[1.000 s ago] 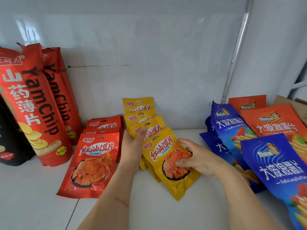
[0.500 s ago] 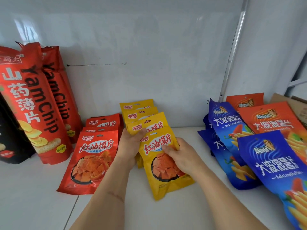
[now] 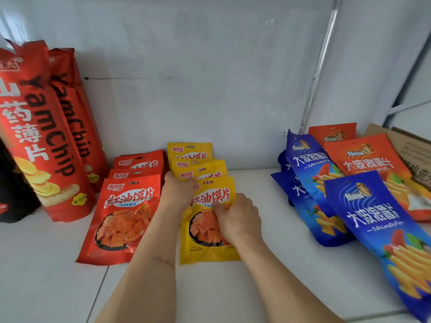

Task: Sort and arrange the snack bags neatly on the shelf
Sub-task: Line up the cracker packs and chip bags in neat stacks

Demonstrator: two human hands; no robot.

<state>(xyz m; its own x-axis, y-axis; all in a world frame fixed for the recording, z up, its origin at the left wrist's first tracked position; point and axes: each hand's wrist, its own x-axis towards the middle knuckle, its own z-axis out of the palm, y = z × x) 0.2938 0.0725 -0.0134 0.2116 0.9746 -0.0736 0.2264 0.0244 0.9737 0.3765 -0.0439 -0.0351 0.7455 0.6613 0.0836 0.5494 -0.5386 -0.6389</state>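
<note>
Head view, four yellow bags [image 3: 193, 167], three red bags [image 3: 130, 206], left hand [image 3: 177, 194] and right hand [image 3: 238, 217] grip front yellow bag [image 3: 210, 250]

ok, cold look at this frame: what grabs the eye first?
Both hands at centre: the left hand and right hand hold the front yellow snack bag of an overlapping row. Tall red YamChip bags stand far left; blue crisp bags sprawl untidily at right.
</note>
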